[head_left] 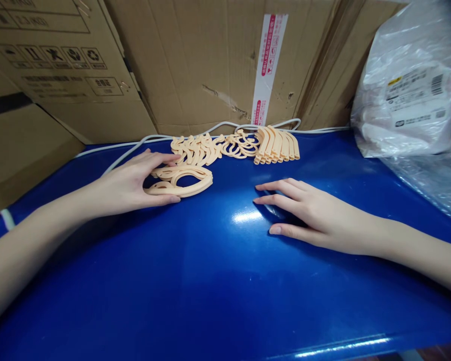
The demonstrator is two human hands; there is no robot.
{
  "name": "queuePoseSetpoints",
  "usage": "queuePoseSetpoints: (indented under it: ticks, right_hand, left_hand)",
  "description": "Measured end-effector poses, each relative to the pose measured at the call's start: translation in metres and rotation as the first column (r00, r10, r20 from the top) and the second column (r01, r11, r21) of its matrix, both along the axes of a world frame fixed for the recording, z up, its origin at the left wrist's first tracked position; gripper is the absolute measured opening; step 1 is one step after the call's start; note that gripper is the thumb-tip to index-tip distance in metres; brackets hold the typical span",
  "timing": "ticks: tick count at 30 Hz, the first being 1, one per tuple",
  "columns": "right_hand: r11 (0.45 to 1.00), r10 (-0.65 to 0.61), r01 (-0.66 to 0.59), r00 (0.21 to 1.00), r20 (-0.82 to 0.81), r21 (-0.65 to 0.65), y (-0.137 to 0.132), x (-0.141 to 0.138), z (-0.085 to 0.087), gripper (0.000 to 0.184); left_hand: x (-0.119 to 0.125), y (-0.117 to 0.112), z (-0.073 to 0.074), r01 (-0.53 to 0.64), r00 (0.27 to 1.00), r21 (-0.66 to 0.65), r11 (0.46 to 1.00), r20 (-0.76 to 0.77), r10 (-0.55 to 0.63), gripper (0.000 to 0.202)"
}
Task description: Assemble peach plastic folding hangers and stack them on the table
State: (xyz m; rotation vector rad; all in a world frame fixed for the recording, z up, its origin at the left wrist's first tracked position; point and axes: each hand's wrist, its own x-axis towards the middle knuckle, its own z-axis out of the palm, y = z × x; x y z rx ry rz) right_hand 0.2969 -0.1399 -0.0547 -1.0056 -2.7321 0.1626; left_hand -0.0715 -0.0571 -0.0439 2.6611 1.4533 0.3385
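Observation:
My left hand (133, 180) is around cream plastic folding hangers (195, 189), which look folded up and lie on the blue tabletop (218, 281). Its thumb lies along their near edge and its fingers reach over the far side, hiding the left end. My right hand (304, 213) rests low over the table to the right, fingers apart and holding nothing. Behind the hangers lie loose cream parts: a row of wavy pieces (197, 149), a heap of curved hooks (242, 145), and a neat stack of curved hanger arms (276, 145).
Cardboard boxes (195, 65) wall off the back and left. A white cable (135, 143) runs along the back edge behind the parts. At the back right sits a clear plastic bag (406, 100) with a printed label, its loose wrap (432, 175) spreading over the right side.

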Motion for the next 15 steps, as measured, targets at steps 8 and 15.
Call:
queuePoseSetpoints:
  ticks: [8,15]
  right_hand:
    - [1.000,-0.005,0.005,1.000,-0.012,-0.015,-0.0008,-0.0020,0.0008,0.047]
    - [1.000,0.000,0.000,1.000,0.008,-0.011,-0.0009,-0.0016,0.0009,0.049]
  left_hand:
    - [0.0010,-0.0043,0.0018,0.019,0.999,-0.056,0.998,0.034,-0.018,0.087]
    - [-0.0006,-0.0028,0.0008,0.028,0.999,-0.052,0.998,0.044,-0.026,0.090]
